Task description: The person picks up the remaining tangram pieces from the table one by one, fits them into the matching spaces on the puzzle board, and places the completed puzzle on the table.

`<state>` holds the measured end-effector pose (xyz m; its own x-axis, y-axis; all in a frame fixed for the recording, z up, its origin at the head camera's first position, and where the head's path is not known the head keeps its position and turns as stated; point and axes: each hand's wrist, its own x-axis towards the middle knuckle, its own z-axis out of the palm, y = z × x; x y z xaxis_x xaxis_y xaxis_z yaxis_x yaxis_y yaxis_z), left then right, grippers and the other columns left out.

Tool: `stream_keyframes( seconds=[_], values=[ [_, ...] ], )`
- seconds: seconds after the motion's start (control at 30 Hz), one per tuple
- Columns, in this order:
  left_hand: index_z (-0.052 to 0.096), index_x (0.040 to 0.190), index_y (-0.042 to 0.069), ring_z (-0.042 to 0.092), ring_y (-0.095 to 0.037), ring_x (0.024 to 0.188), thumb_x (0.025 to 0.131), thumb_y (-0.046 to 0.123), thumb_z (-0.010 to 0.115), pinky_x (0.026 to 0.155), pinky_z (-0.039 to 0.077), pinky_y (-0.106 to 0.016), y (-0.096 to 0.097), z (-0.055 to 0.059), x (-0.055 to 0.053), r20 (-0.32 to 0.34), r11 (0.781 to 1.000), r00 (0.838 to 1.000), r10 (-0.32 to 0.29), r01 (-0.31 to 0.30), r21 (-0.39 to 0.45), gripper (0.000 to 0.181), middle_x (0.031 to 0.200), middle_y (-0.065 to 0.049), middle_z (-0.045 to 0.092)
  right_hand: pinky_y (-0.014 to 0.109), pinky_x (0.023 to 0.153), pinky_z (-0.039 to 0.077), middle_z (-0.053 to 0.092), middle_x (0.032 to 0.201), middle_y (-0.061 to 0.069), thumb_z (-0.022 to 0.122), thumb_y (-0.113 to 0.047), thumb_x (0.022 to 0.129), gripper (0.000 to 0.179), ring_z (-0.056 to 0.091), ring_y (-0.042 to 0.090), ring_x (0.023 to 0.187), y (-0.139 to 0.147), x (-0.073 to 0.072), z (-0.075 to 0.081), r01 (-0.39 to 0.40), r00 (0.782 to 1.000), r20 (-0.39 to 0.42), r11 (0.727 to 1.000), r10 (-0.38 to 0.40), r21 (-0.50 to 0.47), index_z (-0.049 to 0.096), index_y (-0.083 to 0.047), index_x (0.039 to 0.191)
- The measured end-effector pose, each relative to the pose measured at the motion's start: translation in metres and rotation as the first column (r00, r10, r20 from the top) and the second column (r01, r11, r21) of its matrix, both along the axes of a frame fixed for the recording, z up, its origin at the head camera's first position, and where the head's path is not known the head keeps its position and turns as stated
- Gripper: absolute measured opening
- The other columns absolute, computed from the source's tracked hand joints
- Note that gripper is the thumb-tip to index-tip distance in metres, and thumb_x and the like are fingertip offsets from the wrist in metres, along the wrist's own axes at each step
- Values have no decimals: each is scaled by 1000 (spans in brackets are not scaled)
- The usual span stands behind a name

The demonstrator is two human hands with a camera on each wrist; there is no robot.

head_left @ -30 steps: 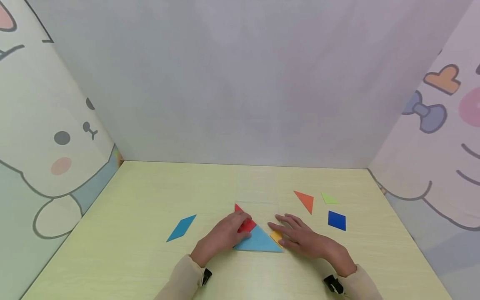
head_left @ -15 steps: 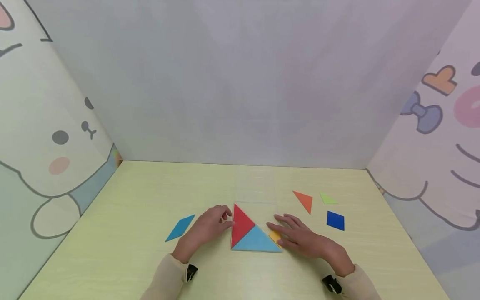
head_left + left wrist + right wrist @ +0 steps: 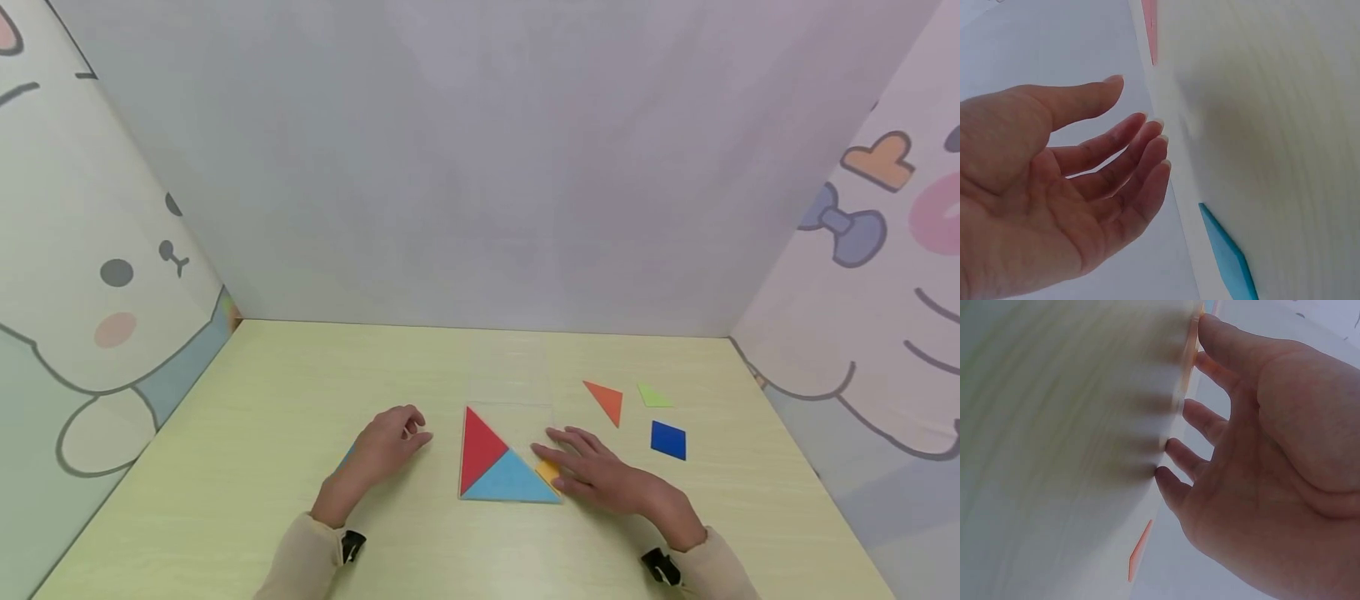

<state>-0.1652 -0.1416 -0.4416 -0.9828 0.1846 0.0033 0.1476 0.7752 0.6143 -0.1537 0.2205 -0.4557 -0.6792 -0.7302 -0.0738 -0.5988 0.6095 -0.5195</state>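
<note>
A large red triangle [image 3: 482, 452] and a light blue triangle [image 3: 512, 479] lie edge to edge in a clear square tray [image 3: 532, 417]. At the tray's right side my right hand [image 3: 600, 475] rests with spread fingers, partly covering a yellow piece [image 3: 549, 472] whose full shape is hidden. My left hand [image 3: 378, 446] hovers to the left of the tray; its fingers bend loosely and hold nothing. Beneath that hand lies a blue parallelogram [image 3: 1230, 262], mostly hidden in the head view.
Right of the tray lie an orange triangle [image 3: 607, 402], a lime triangle [image 3: 654, 397] and a dark blue four-sided piece [image 3: 668, 440]. A clear sheet or lid [image 3: 508, 367] extends behind the tray. Printed side panels and a pale back wall [image 3: 480, 167] enclose the table.
My left hand has let go of the red triangle and moved left over the blue parallelogram. The red triangle is now fully uncovered. My right hand stays at the yellow piece.
</note>
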Motion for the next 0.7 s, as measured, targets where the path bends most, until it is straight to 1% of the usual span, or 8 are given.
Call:
stream_keyframes(
  seconds=[0.17, 0.3, 0.47, 0.7],
  values=[
    [68, 102, 4, 60, -20, 85, 94, 14, 76, 76, 53, -40, -13, -1, -1, 1, 999, 999, 37, -37, -26, 15, 90, -3, 63, 72, 106, 36, 34, 160, 24, 51, -31, 109, 53, 29, 49, 143, 0, -1, -1, 3, 1000, 6, 1000, -3, -2, 41, -13, 158],
    [68, 103, 1, 59, -21, 85, 94, 13, 75, 75, 52, -41, -22, -2, -1, -8, 998, 999, 54, -54, -44, 16, 91, -5, 62, 72, 106, 36, 33, 160, 23, 50, -32, 109, 53, 28, 49, 144, -1, -1, -1, 2, 1000, 10, 1000, -2, -1, 40, -14, 158],
    [67, 106, -1, 56, -22, 84, 94, 13, 75, 76, 51, -42, -33, -3, 0, -1, 997, 998, 62, -62, -36, 20, 94, -9, 61, 72, 106, 37, 33, 160, 23, 50, -33, 109, 53, 28, 48, 144, -1, -2, -3, 0, 1000, 0, 1000, 0, 7, 40, -14, 158],
    [65, 107, -4, 59, -26, 88, 93, 13, 75, 80, 53, -46, -47, -4, 1, 20, 994, 995, 99, -98, -39, 24, 97, -12, 61, 72, 106, 36, 34, 160, 24, 51, -31, 109, 53, 29, 48, 143, 0, -1, -2, -5, 1000, -9, 1000, 5, 3, 40, -13, 158]
  ],
)
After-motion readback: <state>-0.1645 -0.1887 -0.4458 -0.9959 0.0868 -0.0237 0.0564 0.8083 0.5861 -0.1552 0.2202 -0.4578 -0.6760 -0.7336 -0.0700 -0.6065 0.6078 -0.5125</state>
